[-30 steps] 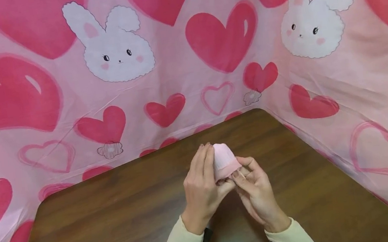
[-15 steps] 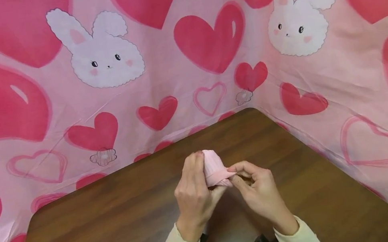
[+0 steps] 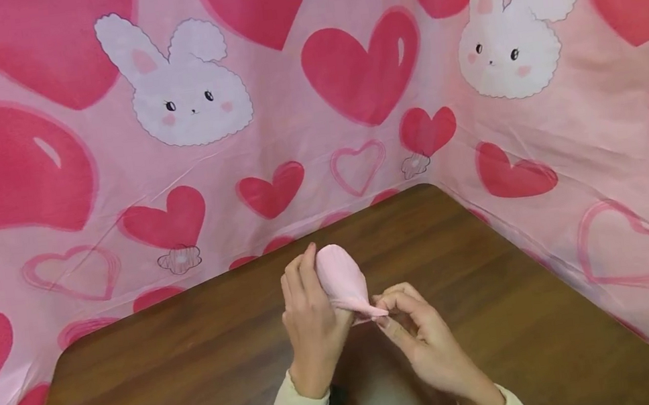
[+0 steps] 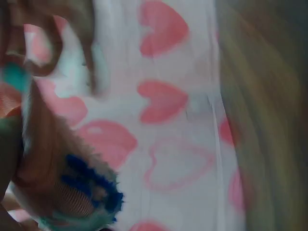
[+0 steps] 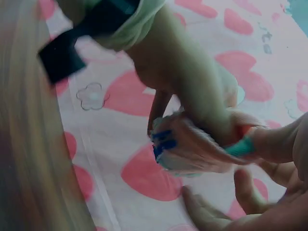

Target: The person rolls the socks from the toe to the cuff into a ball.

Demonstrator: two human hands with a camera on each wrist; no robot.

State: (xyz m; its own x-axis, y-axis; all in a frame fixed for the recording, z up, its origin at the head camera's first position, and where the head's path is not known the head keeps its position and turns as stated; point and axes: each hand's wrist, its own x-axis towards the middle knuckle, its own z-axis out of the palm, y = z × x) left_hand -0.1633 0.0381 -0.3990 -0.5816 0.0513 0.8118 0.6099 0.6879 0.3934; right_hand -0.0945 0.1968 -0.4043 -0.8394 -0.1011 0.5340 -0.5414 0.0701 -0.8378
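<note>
A pink sock (image 3: 341, 275), bunched into a rounded bundle, is held above the table between both hands. My left hand (image 3: 312, 312) grips its left side, fingers along the outside; the thumb is hidden by the cloth. At the lower right, my right hand (image 3: 429, 338) pinches the sock's edge, which is stretched out towards it. In the right wrist view the sock (image 5: 192, 149) shows blue loose threads at one end and a teal patch by the right fingertips. The left wrist view is blurred, but the sock's blue threads (image 4: 91, 183) show there too.
Below the hands lies a brown wooden table (image 3: 197, 353) with rounded corners. A pink cloth backdrop (image 3: 303, 124) with hearts and rabbit faces rises along its back and right side. A black wrist mount (image 5: 62, 57) sits at the left sleeve.
The sock's folded cuff band has been pulled out to the right, and its outside now looks smooth and rounded. Both hands have shifted slightly left, with the right hand a little lower.
</note>
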